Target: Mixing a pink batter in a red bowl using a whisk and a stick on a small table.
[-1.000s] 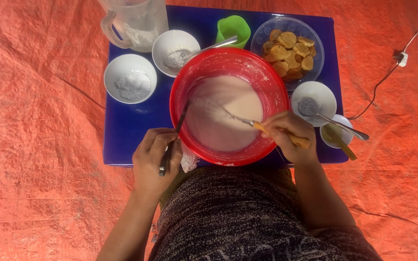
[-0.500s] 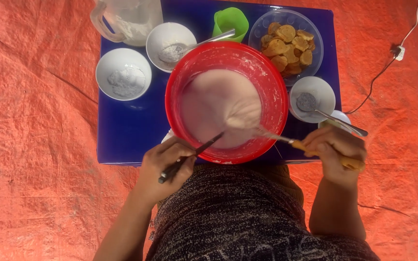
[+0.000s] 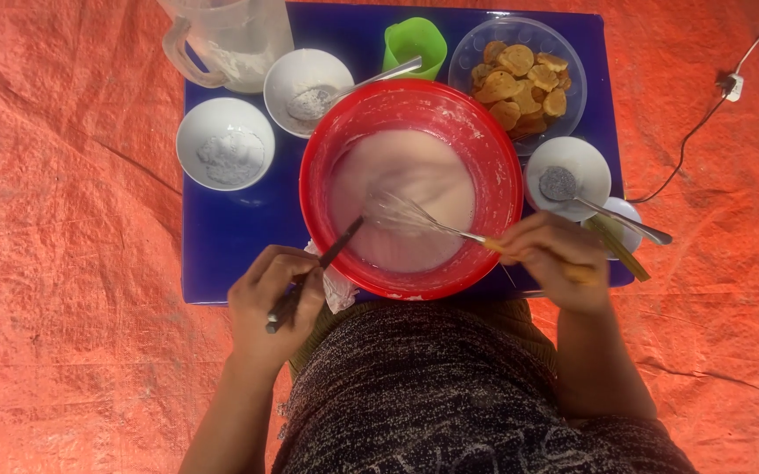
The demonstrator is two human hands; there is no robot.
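Head view: the red mixing bowl (image 3: pixel 411 189) sits at the centre of a blue board (image 3: pixel 221 237) and holds pale, milky batter (image 3: pixel 401 206). The right hand (image 3: pixel 553 261), at the bowl's 4 o'clock, is clenched around the yellow handle of a wire whisk (image 3: pixel 415 217), whose wires are dipped in the batter. The left hand (image 3: pixel 272 303), at the bowl's 7 o'clock, grasps a dark, thin utensil (image 3: pixel 314 274) whose tip reaches over the rim into the batter.

Around the bowl: a white bowl of white powder (image 3: pixel 225 143) at 10 o'clock, a white bowl with a spoon (image 3: pixel 308 81) at 11, a clear jug (image 3: pixel 230 35) beyond it, a green cup (image 3: pixel 415 44) at 12, a clear bowl of golden fried rounds (image 3: pixel 520 75) at 1, and a small white bowl with a spoon (image 3: pixel 568 171) at 3. All rests on an orange tarp (image 3: pixel 64 219).
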